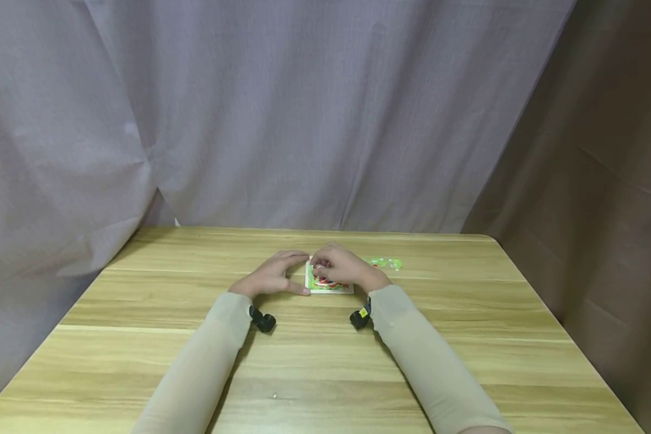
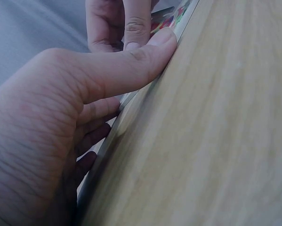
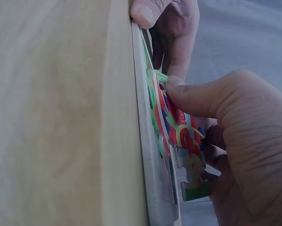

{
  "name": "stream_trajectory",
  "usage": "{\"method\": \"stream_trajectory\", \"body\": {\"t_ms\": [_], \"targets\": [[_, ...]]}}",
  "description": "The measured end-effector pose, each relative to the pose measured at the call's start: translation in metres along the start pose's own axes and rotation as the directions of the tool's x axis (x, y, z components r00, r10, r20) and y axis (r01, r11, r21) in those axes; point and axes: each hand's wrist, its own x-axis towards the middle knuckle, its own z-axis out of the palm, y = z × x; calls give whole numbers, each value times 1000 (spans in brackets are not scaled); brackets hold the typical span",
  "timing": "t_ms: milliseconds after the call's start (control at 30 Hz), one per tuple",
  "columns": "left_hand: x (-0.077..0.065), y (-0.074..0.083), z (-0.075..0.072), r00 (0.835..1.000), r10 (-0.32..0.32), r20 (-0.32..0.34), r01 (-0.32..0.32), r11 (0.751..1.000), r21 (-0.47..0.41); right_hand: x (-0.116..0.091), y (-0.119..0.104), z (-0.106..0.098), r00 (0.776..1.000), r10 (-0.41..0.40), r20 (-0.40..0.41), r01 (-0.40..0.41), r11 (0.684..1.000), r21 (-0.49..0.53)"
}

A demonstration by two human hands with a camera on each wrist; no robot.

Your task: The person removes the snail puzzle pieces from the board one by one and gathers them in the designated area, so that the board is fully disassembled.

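Observation:
A small jigsaw puzzle board with a white rim and a bright green, red and blue picture lies on the table. My left hand holds its left side, with the thumb on the near corner and the forefinger at the far corner. Over the board, my right hand pinches a colourful jigsaw piece between thumb and fingers. The piece stands tilted up from the picture, its notched edge showing in the right wrist view. Much of the board is hidden under the right hand.
Green jigsaw pieces lie on the wooden table just beyond the right hand, partly covered by it. Grey curtains hang behind the table's far edge, and a darker one hangs along the right side.

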Motion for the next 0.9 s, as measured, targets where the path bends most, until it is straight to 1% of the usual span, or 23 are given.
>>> {"method": "stream_trajectory", "body": {"t_ms": [167, 400, 567, 733, 900], "targets": [[1, -1, 1, 1000, 5, -4, -5, 1000, -1, 0, 0, 0, 1000, 17, -1, -17, 1000, -19], [0, 0, 0, 1000, 9, -4, -9, 1000, 4, 1, -2, -2, 1000, -3, -4, 3, 1000, -24], [-1, 1, -2, 1000, 13, -9, -13, 1000, -1, 1, -4, -3, 1000, 4, 3, -4, 999, -32], [-1, 0, -1, 1000, 4, 0, -4, 1000, 13, 1, -6, -4, 1000, 17, 9, -16, 999, -51], [-1, -2, 1, 1000, 2, 1, -2, 1000, 12, 0, -8, -4, 1000, 22, 3, -22, 999, -44]]}}
